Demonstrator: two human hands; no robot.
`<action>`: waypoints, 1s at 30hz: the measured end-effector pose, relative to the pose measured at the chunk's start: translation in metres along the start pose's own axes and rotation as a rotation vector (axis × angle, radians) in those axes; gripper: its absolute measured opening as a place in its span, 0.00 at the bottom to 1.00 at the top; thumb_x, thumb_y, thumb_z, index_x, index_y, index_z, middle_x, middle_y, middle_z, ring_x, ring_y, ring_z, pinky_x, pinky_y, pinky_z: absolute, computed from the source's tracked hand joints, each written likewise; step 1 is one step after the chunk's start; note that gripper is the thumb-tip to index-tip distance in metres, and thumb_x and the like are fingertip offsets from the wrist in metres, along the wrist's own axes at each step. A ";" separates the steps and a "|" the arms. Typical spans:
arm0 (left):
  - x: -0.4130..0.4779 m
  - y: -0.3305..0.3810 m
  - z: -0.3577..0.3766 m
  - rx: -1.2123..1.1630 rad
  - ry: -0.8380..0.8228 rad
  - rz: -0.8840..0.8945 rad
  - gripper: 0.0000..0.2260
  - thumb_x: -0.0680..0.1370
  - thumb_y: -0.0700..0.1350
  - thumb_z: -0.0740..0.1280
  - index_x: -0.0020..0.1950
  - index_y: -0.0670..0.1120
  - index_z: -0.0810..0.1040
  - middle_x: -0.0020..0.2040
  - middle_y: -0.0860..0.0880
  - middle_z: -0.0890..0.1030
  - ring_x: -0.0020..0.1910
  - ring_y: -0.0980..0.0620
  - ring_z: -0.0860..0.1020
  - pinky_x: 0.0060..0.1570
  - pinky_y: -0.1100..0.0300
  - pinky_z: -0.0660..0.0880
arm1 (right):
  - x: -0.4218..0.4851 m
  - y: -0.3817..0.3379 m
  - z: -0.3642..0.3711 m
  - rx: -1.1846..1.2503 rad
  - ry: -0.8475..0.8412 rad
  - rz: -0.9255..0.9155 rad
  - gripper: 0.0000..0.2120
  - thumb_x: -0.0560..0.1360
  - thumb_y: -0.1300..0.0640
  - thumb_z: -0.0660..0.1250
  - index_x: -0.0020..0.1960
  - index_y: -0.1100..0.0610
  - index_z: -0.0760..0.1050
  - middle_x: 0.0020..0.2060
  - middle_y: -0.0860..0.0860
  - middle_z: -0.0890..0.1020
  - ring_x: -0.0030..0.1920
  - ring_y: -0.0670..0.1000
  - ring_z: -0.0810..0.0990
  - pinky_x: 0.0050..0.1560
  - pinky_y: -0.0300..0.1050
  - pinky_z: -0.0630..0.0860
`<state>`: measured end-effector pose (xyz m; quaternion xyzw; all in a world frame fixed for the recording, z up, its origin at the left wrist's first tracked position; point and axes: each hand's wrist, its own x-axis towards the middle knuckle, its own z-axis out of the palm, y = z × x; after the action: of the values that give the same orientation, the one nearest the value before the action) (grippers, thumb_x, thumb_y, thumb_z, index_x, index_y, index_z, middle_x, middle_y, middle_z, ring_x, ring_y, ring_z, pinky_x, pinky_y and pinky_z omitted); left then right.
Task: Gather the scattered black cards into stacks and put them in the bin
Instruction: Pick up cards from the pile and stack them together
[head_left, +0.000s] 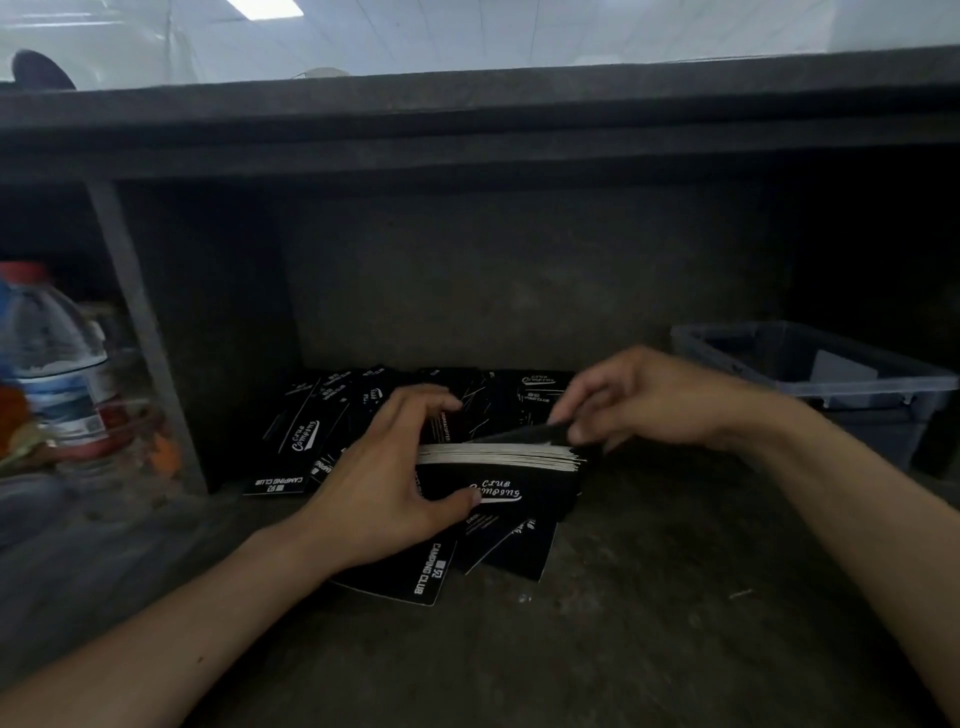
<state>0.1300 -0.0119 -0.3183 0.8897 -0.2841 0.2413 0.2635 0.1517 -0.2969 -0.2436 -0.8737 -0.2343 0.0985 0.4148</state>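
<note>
At the far left we see a blurred water bottle (57, 364) with a red cap, standing beyond a grey upright post (140, 332). Right of the post, the scattered black cards (306, 431), printed "Camping Club", lie overlapping on the dark worktop (623, 623) close to the back wall of the recess. More of them spread out beneath the hands.

The left hand (395, 467) grips a stack (498, 457) of these cards. Its thumb lies across the front face and its fingers curl over the back, and we see the white card edges facing up. The right hand (639, 400) pinches a single card (530, 432), tilted, at the stack's top right corner.

Farther right a translucent bin (831, 379) sits beyond the right forearm, well apart from the loose cards. Something pale lies inside it, but we cannot make out what.
</note>
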 end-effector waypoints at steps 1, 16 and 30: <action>0.000 0.001 0.000 -0.014 -0.035 0.010 0.29 0.68 0.64 0.71 0.66 0.63 0.64 0.65 0.64 0.71 0.58 0.64 0.76 0.57 0.65 0.73 | 0.001 0.002 0.006 0.054 -0.151 0.007 0.08 0.76 0.60 0.69 0.55 0.54 0.82 0.49 0.52 0.86 0.50 0.49 0.84 0.46 0.39 0.79; 0.002 -0.021 -0.055 -0.145 -0.022 0.114 0.06 0.69 0.49 0.72 0.45 0.52 0.82 0.38 0.55 0.84 0.36 0.56 0.83 0.35 0.56 0.80 | 0.152 -0.020 0.094 -0.788 -0.083 -0.273 0.27 0.80 0.46 0.61 0.77 0.45 0.58 0.79 0.51 0.54 0.78 0.54 0.48 0.76 0.60 0.44; -0.001 -0.004 -0.019 0.021 -0.160 0.191 0.08 0.72 0.54 0.69 0.49 0.61 0.75 0.40 0.61 0.80 0.38 0.61 0.80 0.36 0.67 0.73 | 0.052 0.043 -0.002 -0.148 0.316 -0.068 0.19 0.75 0.63 0.65 0.62 0.47 0.76 0.73 0.48 0.67 0.72 0.45 0.64 0.69 0.37 0.58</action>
<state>0.1269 0.0027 -0.3061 0.8776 -0.3853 0.1966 0.2067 0.2117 -0.2964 -0.2746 -0.8980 -0.2022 -0.0718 0.3840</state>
